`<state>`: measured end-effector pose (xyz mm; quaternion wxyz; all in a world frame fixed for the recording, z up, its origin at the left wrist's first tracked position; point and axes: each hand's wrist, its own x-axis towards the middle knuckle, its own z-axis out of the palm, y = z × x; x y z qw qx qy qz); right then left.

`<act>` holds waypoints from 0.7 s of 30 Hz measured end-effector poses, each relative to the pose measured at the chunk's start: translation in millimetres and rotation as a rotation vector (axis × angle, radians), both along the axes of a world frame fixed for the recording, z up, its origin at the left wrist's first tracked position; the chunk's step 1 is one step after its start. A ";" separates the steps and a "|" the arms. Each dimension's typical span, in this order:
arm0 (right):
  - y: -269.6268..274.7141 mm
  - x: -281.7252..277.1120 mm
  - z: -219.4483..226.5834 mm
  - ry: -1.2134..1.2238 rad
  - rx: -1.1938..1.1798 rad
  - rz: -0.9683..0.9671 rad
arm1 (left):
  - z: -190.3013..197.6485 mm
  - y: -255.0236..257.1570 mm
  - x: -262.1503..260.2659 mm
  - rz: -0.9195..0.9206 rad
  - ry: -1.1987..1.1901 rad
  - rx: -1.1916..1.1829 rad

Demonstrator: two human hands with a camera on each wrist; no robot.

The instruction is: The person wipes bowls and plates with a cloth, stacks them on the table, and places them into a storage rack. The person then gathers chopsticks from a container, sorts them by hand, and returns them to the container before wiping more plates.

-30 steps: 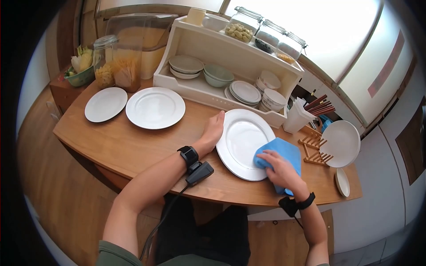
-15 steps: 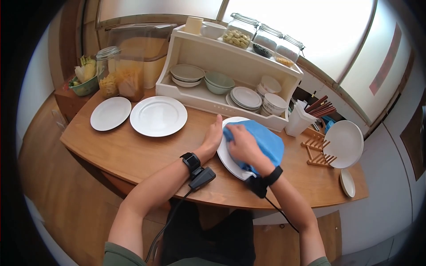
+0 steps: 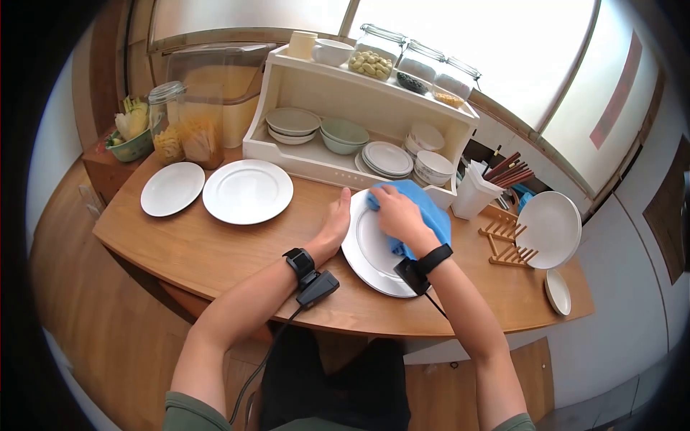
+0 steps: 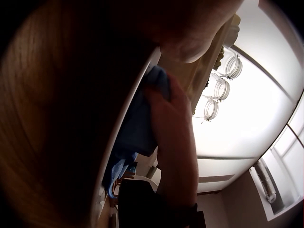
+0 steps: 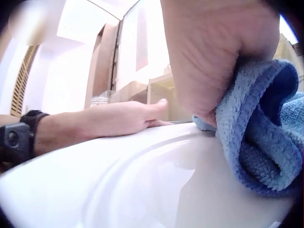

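Observation:
A white plate (image 3: 368, 248) lies on the wooden table, its left rim touched by the left hand (image 3: 333, 224), whose fingers are extended. Bunched under the curled fingers of the right hand (image 3: 401, 217), a blue cloth (image 3: 430, 208) covers the plate's upper right part. In the right wrist view the cloth (image 5: 247, 137) hangs in thick folds from the right hand (image 5: 218, 52), against the glossy plate (image 5: 142, 180). The left wrist view shows the right hand (image 4: 173, 128) gripping the cloth (image 4: 140, 121) over the plate, seen edge-on.
Two white plates, one larger (image 3: 248, 192) and one smaller (image 3: 172, 189), lie at the left. Behind stands a white shelf (image 3: 316, 167) with bowls, plates and jars. At the right are a chopstick holder (image 3: 476, 192), a wooden rack (image 3: 503, 248), a large dish (image 3: 550, 230) and a small dish (image 3: 557, 292).
The right hand and cloth have moved from the plate's lower right to its upper part, passing over its middle. The left hand has stayed at the left rim.

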<state>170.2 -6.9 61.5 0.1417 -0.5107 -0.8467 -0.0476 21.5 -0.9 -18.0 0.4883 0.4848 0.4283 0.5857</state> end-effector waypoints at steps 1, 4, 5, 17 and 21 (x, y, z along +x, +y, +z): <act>5.7 11.3 -4.0 -0.004 -0.003 0.002 | -0.7 -0.3 0.7 -0.004 -0.018 0.002; 7.9 53.1 -15.8 0.000 0.051 -0.072 | -4.3 0.4 3.6 -0.014 -0.065 -0.010; 0.2 65.2 -19.8 -0.005 0.044 -0.144 | -2.1 -1.5 3.4 -0.031 -0.077 -0.006; 22.5 13.8 -19.8 0.246 0.015 0.124 | 5.5 -4.7 1.9 -0.006 -0.021 -0.024; -43.2 -29.5 -17.6 0.229 0.050 0.305 | 6.5 -5.2 0.4 -0.007 -0.125 -0.094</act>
